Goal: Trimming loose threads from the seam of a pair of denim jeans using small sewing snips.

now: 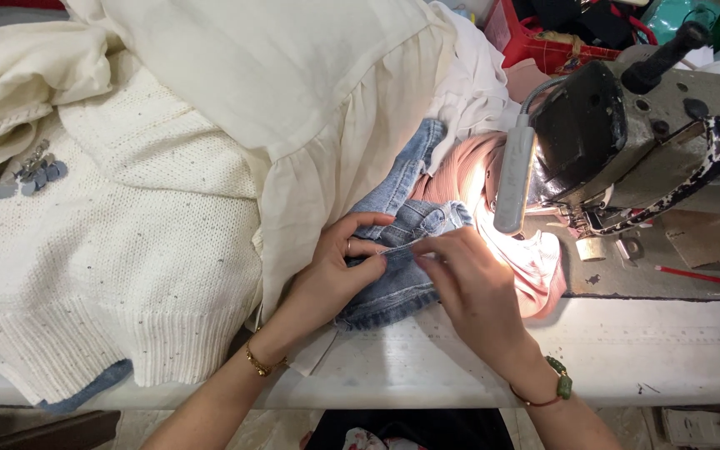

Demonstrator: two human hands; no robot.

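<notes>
— What are the hands doing?

— The left hand (339, 267) and the right hand (468, 283) both pinch the folded edge of a small blue denim garment (393, 287), fingers closed tight on it.

— Where is it?

— On the white sewing table (627, 350), just beside the grey sewing machine (627, 133), next to a big cream knitted sweater (102, 250).

— Is it hard to hold?

— I think it is thick and a bit stiff, but bendy and light. The folded hem looks best to grab.
</notes>
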